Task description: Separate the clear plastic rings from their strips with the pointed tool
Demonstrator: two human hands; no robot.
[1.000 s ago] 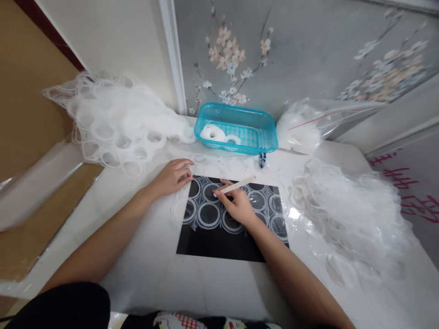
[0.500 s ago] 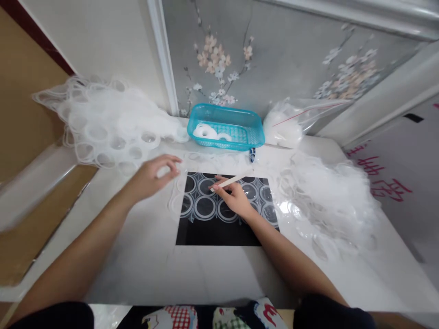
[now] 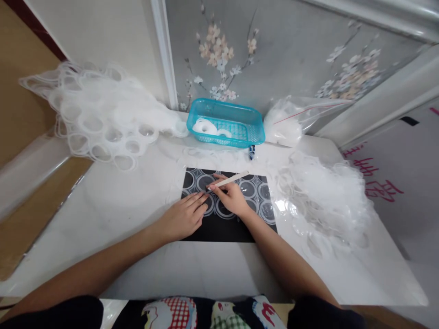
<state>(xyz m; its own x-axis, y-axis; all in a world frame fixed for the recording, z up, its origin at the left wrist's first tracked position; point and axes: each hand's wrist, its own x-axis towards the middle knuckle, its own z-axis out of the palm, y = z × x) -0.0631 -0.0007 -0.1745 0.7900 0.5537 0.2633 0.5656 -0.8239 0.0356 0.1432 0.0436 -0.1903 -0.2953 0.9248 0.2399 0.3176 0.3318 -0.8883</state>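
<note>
My right hand (image 3: pixel 233 198) grips a slim, pale, flat stick (image 3: pixel 230 179), slanting up to the right. Its lower end points at a clear plastic sheet of rings (image 3: pixel 224 208) lying over a black mat (image 3: pixel 219 234). Exactly what kind of tool the stick is cannot be made out. Laid on the left part of the sheet, my left hand (image 3: pixel 187 215) has its fingers stretched forward, the fingertips close to the stick's lower end. I see nothing held in it.
A blue basket (image 3: pixel 236 142) with white rings (image 3: pixel 205 127) stands at the back. Heaps of clear ring-cut plastic lie left (image 3: pixel 92 121) and right (image 3: pixel 329 196). Beside the basket sits a clear zip bag (image 3: pixel 284 125) of white material. A floral panel (image 3: pixel 288 50) rises behind the table.
My left hand has come down and to the right, from above the table at left onto the ring sheet. My right hand still holds the stick in nearly the same place.
</note>
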